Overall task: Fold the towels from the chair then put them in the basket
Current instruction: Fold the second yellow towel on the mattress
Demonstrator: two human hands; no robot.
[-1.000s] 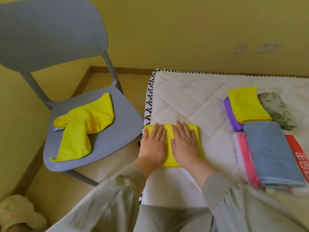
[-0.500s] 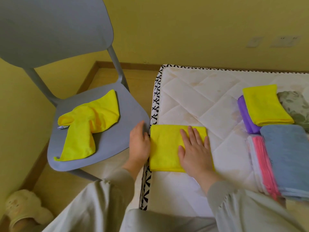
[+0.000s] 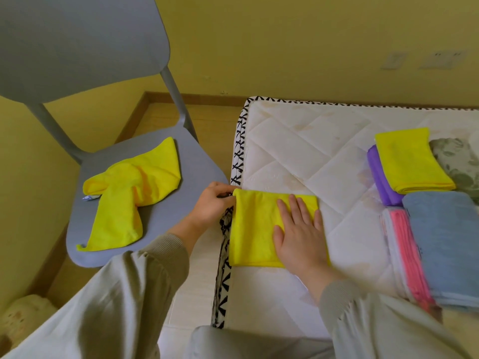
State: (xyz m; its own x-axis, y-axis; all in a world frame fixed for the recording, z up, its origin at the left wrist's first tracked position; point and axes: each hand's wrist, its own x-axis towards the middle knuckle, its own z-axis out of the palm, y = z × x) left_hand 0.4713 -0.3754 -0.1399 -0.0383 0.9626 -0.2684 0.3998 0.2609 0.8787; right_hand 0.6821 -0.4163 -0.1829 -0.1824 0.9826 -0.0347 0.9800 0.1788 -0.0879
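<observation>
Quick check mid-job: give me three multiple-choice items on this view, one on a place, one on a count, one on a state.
1. Where does the crumpled yellow towel lie? A. floor B. chair seat C. basket
2. How many yellow towels show? A. one B. two C. three
3. The right hand on the half-folded towel is: A. flat B. a fist C. pinching a corner

Key: B, it sprawls on the grey seat; C, one on the chair, one under the hands, and the folded yellow towel atop the purple towel; A, it lies flat and straight-fingered, while the left hand pinches the corner.
</observation>
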